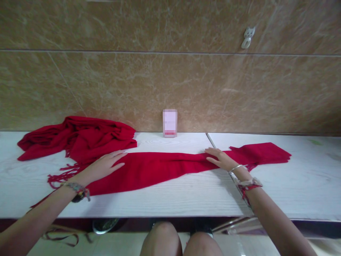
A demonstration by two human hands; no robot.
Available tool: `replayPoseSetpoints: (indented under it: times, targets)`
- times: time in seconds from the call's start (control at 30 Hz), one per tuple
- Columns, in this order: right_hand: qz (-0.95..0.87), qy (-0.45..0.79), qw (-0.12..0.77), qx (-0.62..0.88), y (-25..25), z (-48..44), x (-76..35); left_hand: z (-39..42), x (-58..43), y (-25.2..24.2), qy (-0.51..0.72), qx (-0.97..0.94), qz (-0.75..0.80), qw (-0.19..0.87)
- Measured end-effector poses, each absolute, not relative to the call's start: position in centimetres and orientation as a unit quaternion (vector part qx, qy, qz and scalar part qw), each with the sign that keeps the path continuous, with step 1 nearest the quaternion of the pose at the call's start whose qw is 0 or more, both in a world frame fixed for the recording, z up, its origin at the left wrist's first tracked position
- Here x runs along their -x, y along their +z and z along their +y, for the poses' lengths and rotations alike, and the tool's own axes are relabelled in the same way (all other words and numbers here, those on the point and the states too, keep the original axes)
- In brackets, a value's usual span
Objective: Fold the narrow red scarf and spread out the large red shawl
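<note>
Brown marbled tile wall behind, white wood-grain desk in front, made of 2 panels with a seam. Long red woven-cloth strip lies flat across the desk, broad at the left, narrowing and bunched toward the right hand. Left hand rests on the broad part, palm down, fingers stretched; right hand lies over the narrow part, same pose. Neither grip closes on anything: both open, just laid on the cloth.

Back left: crumpled heap of red cloth, touching the strip or joined to it, can't tell. Red tassel fringe pokes out beside the left wrist. Far right: flat folded red cloth stack; link to the strip also unclear. Small upright pale-pink rectangular item, blurred, stands at the wall. White cat-shaped hook above.

Step looks like smoothing. To do it well: pin the broad end lightly with the left palm, sweep the right outward with flat fingers, open up the bunched stretch so both edges run parallel. Light pressure; pressing hard would likely drag new creases. Mind the fringe, keep strands untucked. Bracelets could snag the weave, so lift the wrists.
</note>
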State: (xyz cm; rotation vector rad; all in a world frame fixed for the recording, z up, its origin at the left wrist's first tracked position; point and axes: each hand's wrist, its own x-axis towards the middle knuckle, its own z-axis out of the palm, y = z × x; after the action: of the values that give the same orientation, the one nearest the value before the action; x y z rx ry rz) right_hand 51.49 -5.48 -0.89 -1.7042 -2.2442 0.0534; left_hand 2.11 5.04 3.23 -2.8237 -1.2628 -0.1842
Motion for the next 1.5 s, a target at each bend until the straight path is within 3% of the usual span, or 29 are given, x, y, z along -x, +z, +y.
replayPoseSetpoints:
  times: [0.2,0.43,0.87,1.0,1.27,1.5]
  targets:
    - [-0.812,0.011,0.195,0.55,-0.8,-4.9,-47.8,7.9,-9.3,3.0,-0.034,0.93,-0.363,-0.047]
    - [-0.789,0.021,0.219,0.574,-0.5,-5.0,-48.4,9.9,-9.6,3.9,0.054,0.921,-0.37,-0.106]
    - [-0.772,-0.024,0.277,0.572,0.5,-6.0,-48.5,4.5,-4.9,6.7,0.013,0.916,-0.394,0.079]
    - [-0.817,0.031,0.216,0.534,0.3,-6.0,-48.9,1.3,-3.7,4.9,0.046,0.916,-0.394,0.064]
    - [-0.832,0.112,0.147,0.523,-0.3,-6.0,-49.5,2.0,-1.2,2.2,-0.074,0.884,-0.458,0.05]
    - [-0.828,0.145,0.118,0.529,-0.9,-5.7,-50.9,2.5,0.6,2.3,-0.021,0.849,-0.508,0.146]
